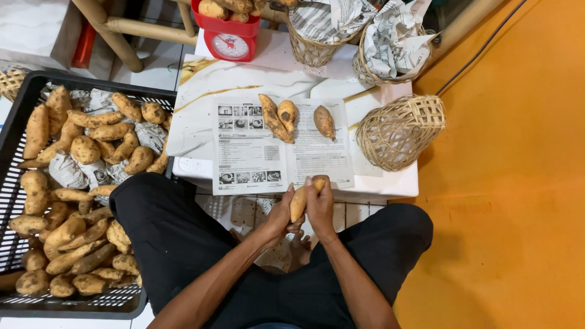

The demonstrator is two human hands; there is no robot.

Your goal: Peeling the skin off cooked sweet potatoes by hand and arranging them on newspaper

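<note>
My hands (304, 210) cover much of the potato (298, 201). The scale (228, 36) and top baskets (317, 36) run past the frame; the crate (12, 140) is cut off left.

Your crate (18, 131) of sweet potatoes sits left of your knees. Ahead, three potatoes (286, 117) lie on the newspaper (250, 152), baskets (399, 131) to its right and behind.

Both hands grip one tan, elongated sweet potato (299, 201): left hand (281, 214) at its lower end, right hand (320, 206) over its upper end. Just beyond the hands, a printed paper sheet (250, 152) carries three more sweet potatoes (286, 117). Far left of the hands: black slatted plastic crate (12, 140), full of tubers. Beyond-right: empty woven rattan basket (399, 131).
</note>
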